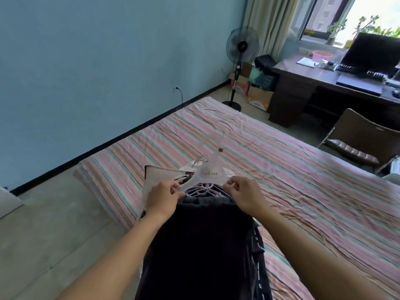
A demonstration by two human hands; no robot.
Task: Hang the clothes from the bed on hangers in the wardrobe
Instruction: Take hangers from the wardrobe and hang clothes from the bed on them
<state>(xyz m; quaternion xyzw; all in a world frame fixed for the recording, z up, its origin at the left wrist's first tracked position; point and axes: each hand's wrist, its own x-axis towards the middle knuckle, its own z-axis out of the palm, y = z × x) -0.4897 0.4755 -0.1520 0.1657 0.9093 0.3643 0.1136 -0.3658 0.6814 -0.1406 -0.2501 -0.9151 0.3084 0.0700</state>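
Note:
A white plastic hanger (211,174) with red lettering is held over the bed (281,161). My left hand (163,198) pinches its left arm, and my right hand (246,195) pinches its right arm. Under it lies a bunch of several pale hangers (202,190) on top of a dark garment (199,245) that drapes toward me. A white garment with dark trim (155,176) lies under my left hand at the bed's edge. The wardrobe is out of view.
The striped bed fills the middle and right. A blue wall (97,61) and bare floor (54,234) are on the left. A standing fan (241,53), boxes, a dark desk (303,83) with a laptop and a chair (359,139) stand at the back right.

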